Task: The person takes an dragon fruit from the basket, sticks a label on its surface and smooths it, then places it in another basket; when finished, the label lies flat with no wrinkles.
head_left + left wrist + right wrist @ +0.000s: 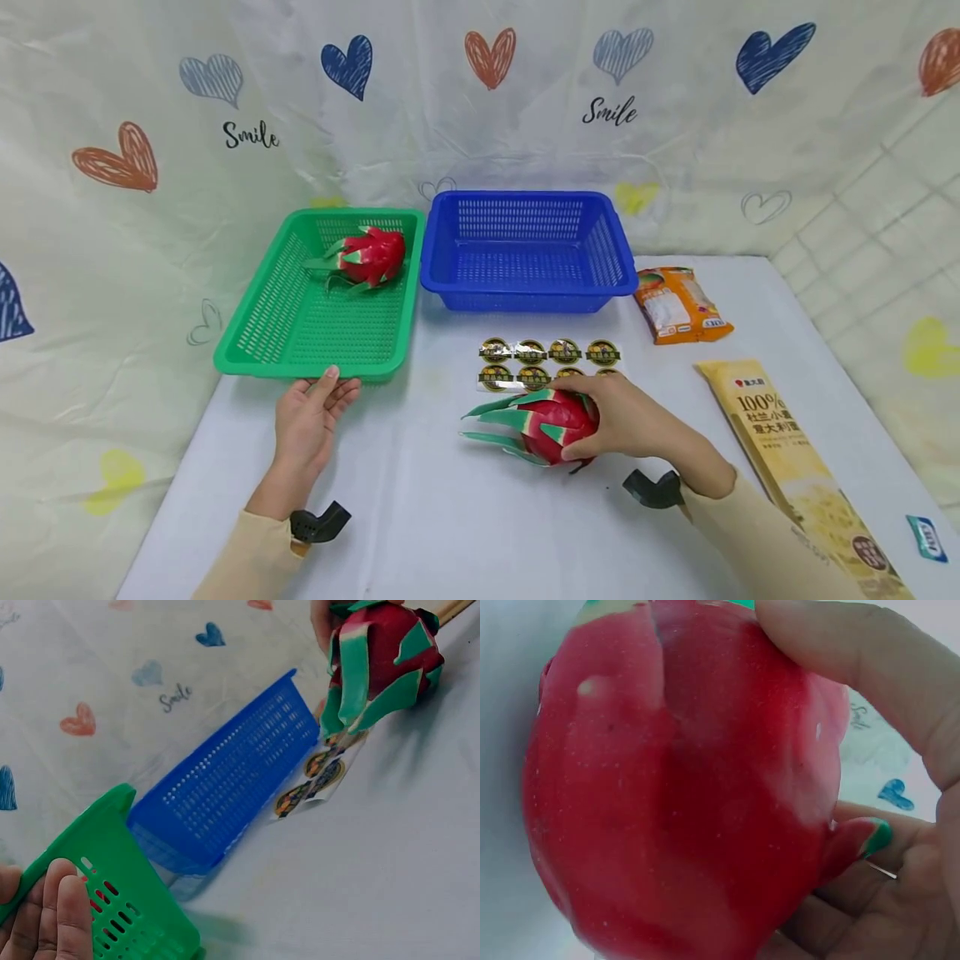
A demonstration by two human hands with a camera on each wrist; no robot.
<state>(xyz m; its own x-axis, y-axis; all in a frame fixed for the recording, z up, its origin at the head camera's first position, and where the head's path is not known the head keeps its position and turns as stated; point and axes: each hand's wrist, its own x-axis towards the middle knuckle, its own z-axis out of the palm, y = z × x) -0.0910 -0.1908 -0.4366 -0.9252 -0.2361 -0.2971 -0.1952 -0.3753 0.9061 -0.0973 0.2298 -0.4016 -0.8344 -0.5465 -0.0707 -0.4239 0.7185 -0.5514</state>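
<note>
My right hand [626,412] grips a red dragon fruit [555,425] with green leaf tips, its thumb and fingers spread round the fruit's rounded end. The leaves point left in the head view. In the right wrist view the smooth red skin of this dragon fruit [682,787] fills most of the picture. With thumb above and fingers below, my left hand [307,421] pinches the near rim of a green basket [251,321]. Inside that basket, toward its back right, lies a second dragon fruit [372,257].
A blue basket [528,302] stands right beside the green one. A sheet of round stickers [530,365] lies before it, partly covered by the right hand. To the right are an orange packet [678,307], a long yellow pasta bag [787,450] and a small teal packet [927,537].
</note>
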